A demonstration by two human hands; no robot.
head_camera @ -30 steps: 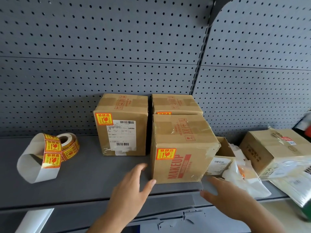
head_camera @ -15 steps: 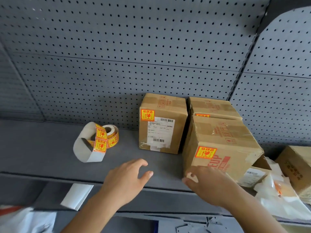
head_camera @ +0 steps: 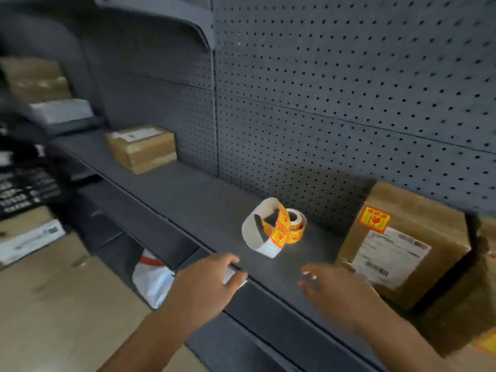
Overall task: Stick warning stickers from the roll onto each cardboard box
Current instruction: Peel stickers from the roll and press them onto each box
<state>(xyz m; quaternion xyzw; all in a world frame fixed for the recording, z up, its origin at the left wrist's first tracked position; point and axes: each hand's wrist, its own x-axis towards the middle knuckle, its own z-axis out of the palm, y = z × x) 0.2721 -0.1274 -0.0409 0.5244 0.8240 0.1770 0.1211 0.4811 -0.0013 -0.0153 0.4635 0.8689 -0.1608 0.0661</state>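
Both hands hover low in the frame — left hand and right hand, fingers spread, empty — below the sticker roll at centre.

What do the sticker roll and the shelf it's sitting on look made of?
Sticker roll: glossy printed labels, yellow and red, on a white paper-like backing strip around what looks like a cardboard core. Shelf: looks like dark grey painted metal, matte, with a thin flat front edge.

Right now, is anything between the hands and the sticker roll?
Nothing visible. Only bare shelf surface lies between the left hand, the right hand and the sticker roll.
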